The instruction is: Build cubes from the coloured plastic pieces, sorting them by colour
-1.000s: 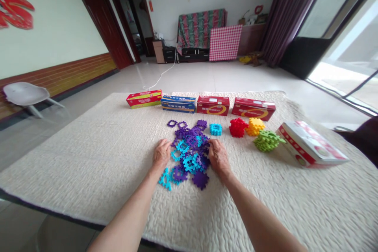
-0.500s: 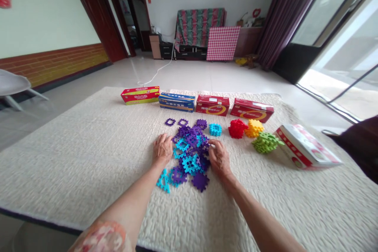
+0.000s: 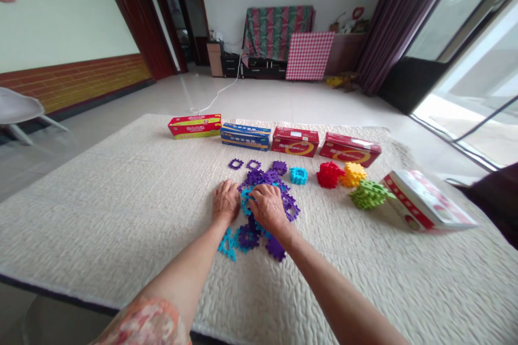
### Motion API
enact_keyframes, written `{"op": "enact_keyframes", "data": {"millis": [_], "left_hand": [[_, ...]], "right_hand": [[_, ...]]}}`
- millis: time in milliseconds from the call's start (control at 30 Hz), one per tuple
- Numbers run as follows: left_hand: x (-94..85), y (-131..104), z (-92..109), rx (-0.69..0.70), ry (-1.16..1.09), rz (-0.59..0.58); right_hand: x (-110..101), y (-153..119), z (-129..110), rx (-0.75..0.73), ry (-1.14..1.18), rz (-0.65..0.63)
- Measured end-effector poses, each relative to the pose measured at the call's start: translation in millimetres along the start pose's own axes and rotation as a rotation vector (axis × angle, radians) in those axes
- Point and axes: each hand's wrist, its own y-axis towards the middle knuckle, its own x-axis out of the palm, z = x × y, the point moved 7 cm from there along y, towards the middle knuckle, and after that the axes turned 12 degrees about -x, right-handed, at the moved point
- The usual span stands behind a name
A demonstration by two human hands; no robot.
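A loose pile of purple and light blue interlocking plastic pieces lies on the cream quilted mat. My left hand rests at the pile's left edge, palm down, fingers loosely bent and slightly apart, with nothing visible in it. Over the middle of the pile is my right hand, fingers curled down among light blue pieces; what is under the fingertips is hidden. Near my wrists lie a light blue triangular piece and a solid purple square piece. A small light blue stack stands right of the pile.
Red, yellow and green stacks of pieces stand to the right. A row of boxes, including a blue box, lines the far side. A white and red box lies at the right. Two purple frames lie beyond the pile.
My right hand has moved left from the pile's right side onto its middle, covering light blue pieces. My left hand stays at the left edge. The view has shifted slightly.
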Motion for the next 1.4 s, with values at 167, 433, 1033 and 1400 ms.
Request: {"op": "enact_keyframes", "data": {"millis": [167,433,1033,1400], "left_hand": [[-3.9,-2,4,0.018,0.042,0.016],[-1.2,-2,2,0.063,0.036,0.033],[2.4,-1,0,0.103,0.107,0.059],[1.6,-1,0,0.122,0.089,0.076]], "right_hand": [[-38,-12,36,0.133,0.183,0.247],[-65,-94,132,0.431,0.047,0.129],[-65,-79,135,0.131,0.083,0.120],[-65,-16,150,0.078,-0.027,0.094]]}}
